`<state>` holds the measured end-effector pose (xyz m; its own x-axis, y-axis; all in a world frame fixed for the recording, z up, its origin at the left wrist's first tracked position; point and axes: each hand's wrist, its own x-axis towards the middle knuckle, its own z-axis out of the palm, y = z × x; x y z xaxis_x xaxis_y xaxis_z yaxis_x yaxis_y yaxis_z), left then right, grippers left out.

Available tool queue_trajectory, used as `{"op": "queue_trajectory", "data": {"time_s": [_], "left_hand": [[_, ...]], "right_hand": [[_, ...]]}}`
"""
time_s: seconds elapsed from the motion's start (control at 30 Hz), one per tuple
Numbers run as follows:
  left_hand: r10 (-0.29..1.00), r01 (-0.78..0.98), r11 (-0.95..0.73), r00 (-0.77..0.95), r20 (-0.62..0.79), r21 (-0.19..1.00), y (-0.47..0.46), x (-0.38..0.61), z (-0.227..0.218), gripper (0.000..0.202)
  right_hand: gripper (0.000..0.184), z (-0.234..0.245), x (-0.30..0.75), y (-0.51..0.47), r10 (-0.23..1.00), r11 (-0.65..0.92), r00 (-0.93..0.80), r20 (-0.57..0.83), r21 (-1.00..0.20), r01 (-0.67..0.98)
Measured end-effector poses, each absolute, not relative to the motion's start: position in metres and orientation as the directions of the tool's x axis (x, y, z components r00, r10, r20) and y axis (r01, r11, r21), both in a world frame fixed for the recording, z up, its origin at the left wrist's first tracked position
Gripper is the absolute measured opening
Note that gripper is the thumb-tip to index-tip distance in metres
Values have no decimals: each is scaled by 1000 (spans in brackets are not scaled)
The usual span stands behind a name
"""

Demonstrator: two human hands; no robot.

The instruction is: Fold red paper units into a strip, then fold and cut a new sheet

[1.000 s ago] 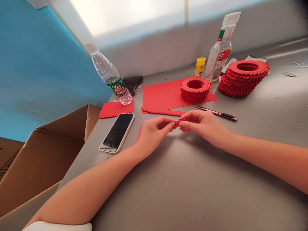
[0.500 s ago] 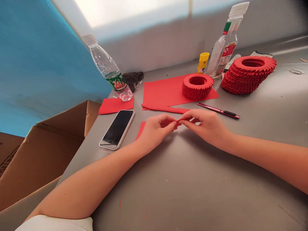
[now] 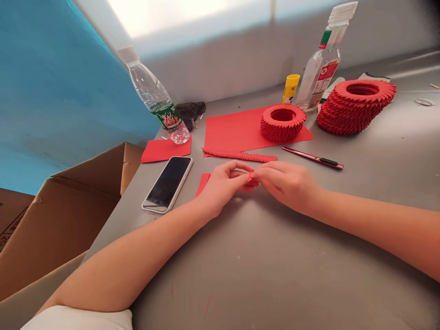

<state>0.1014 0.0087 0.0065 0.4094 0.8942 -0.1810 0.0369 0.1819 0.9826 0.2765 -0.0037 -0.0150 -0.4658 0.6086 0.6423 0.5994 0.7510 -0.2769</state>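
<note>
Fingertips of the left hand point(image 3: 223, 185) and the right hand point(image 3: 288, 185) meet above the grey metal desk point(image 3: 275, 270). The hands are together, pinching a small folded piece of red paper point(image 3: 253, 178) that the fingers mostly hide. Just beyond the hands, a strip of folded red paper units point(image 3: 239, 156) lies along the near edge of a large red paper sheet point(image 3: 228, 130). On that sheet, beyond the right hand, sits a ring of folded red paper units point(image 3: 282, 123). Farther right, past the sheet, rests a taller stack of similar red paper rings point(image 3: 354, 110). A red-and-black craft knife point(image 3: 312, 158) lies beyond the right hand, with a yellow glue stick point(image 3: 291, 89) and a clear plastic bottle point(image 3: 321, 68) behind the sheet. On the left-hand side, a red paper scrap point(image 3: 202, 183) lies just beside the left hand, partly under it. Farther left are a smartphone point(image 3: 167, 184), face up, and a small red paper square point(image 3: 165, 150), with a plastic water bottle point(image 3: 153, 94) behind them. An open cardboard box point(image 3: 68, 224) stands beyond the desk's left edge.
</note>
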Motion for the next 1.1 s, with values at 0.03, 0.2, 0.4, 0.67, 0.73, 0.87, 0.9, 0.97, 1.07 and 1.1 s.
{"op": "queue_trajectory", "data": {"time_s": [0.03, 0.2, 0.4, 0.67, 0.73, 0.87, 0.9, 0.97, 1.07, 1.1], "left_hand": [[892, 16, 196, 412, -185, 981, 9, 101, 7, 18], [870, -13, 119, 483, -98, 993, 11, 101, 9, 31], [901, 107, -198, 411, 139, 974, 7, 98, 7, 30], [864, 324, -429, 418, 279, 843, 3, 97, 2, 40], [849, 358, -470, 433, 303, 807, 3, 96, 2, 41], [814, 416, -553, 455, 361, 722, 4, 95, 0, 49], [802, 430, -576, 464, 376, 695, 3, 95, -1, 51], [779, 465, -614, 488, 394, 638, 3, 95, -2, 56], [765, 539, -638, 526, 373, 550, 2, 95, -2, 58], [757, 561, -650, 544, 363, 513, 2, 95, -1, 57]], "right_hand": [[20, -15, 277, -3, 600, 757, -471, 647, -269, 595], [20, -11, 280, -1, 654, 742, -422, 627, -426, 518], [23, -3, 282, -5, 876, 481, -258, 407, -771, 416], [10, -4, 281, -4, 842, 538, -282, 461, -670, 511], [9, -4, 280, -3, 853, 521, -286, 437, -689, 504], [8, -7, 279, -4, 867, 496, -320, 383, -731, 468], [8, -7, 279, -4, 863, 501, -335, 379, -733, 460], [10, -8, 278, -5, 845, 529, -360, 394, -711, 463], [10, -7, 279, -6, 824, 566, -366, 432, -651, 506], [10, -5, 279, -6, 827, 562, -357, 434, -651, 510]]}}
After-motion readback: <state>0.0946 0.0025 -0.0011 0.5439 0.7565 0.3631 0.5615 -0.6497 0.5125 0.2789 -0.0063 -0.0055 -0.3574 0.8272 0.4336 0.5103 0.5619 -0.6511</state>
